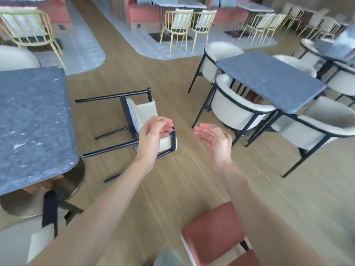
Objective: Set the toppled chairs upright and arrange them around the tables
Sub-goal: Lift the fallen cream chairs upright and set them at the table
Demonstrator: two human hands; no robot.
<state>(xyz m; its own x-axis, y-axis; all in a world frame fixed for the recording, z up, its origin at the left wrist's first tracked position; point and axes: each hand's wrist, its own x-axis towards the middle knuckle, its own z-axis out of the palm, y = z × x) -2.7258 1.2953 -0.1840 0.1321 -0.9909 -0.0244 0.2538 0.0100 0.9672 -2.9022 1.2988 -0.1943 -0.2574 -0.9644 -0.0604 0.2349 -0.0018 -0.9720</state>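
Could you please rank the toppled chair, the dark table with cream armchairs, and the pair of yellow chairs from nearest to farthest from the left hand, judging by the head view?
1. Toppled chair: on its side on the floor, right at the left hand.
2. Dark table: off to the right, ringed by cream armchairs.
3. Yellow chairs: far back, upright by a pale table.

Blurring at the far right desk [338,48]; hiding part of the toppled chair [142,114] behind the left grip [153,134]; cutting off the near-left desk [32,120].
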